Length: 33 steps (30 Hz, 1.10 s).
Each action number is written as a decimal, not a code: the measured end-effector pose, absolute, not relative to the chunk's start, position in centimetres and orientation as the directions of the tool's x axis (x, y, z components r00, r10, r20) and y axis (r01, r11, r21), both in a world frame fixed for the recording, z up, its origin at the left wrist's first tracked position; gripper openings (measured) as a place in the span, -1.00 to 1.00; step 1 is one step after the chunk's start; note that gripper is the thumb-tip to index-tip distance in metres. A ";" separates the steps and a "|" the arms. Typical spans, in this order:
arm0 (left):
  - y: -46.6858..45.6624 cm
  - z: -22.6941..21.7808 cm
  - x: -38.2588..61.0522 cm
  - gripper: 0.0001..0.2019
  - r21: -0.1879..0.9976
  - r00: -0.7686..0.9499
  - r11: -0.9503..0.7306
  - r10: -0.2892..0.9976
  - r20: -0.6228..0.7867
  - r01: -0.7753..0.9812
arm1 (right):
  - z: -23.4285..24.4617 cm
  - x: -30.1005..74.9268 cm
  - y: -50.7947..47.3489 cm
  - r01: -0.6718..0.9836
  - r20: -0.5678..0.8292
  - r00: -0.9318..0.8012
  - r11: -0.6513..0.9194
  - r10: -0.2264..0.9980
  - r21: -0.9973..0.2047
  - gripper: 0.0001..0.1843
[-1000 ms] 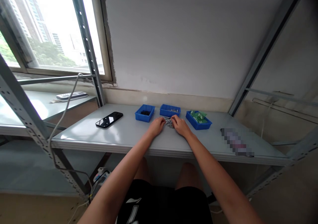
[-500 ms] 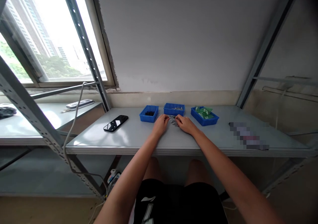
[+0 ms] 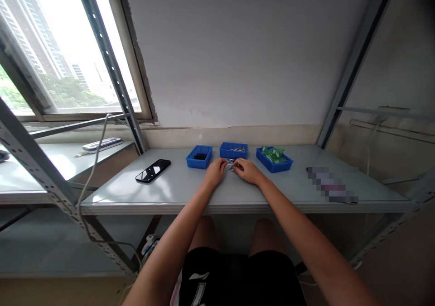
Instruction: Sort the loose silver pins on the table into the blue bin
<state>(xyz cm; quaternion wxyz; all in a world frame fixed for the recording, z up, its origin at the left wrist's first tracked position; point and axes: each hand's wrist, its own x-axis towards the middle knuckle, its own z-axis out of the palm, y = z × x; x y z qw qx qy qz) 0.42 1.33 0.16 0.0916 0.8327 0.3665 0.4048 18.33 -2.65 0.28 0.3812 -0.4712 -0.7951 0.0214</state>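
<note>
My left hand rests low over the table, its fingers pinched at the left end of a thin silver metal piece. Facing it, my right hand has its fingers curled together near the other end; something small and dark shows at its fingertips, too small to name. More silver pieces lie on the tabletop between the hands, partly covered by the fingers. Just behind is a blue bin with similar silver pieces. Another blue bin at the left holds small black parts. Green packets fill the right blue bin.
A black phone lies on the left of the grey table. A blurred flat item lies at the right. Metal posts frame the table, and a cable hangs by the left one. A wall stands behind.
The whole view has shifted slightly to the left. My hands stay at the silver pieces, with the right fingers drawn in a little and the fingertips slightly closer together.
</note>
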 end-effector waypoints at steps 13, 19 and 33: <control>1.2 0.1 0.5 -0.81 0.441 0.393 -0.723 0.672 0.628 0.531 | 0.0 18.9 -2.2 0.713 0.610 -0.169 0.523 0.774 -0.467 -0.83; 1.2 0.2 0.5 -0.80 0.450 0.394 -0.717 0.680 0.618 0.533 | -0.2 19.0 -1.7 0.700 0.609 -0.178 0.535 0.773 -0.474 -0.84; 1.4 0.1 0.6 -0.76 0.460 0.443 -0.719 0.688 0.574 0.521 | -0.3 19.1 -1.6 0.695 0.602 -0.181 0.534 0.778 -0.482 -0.83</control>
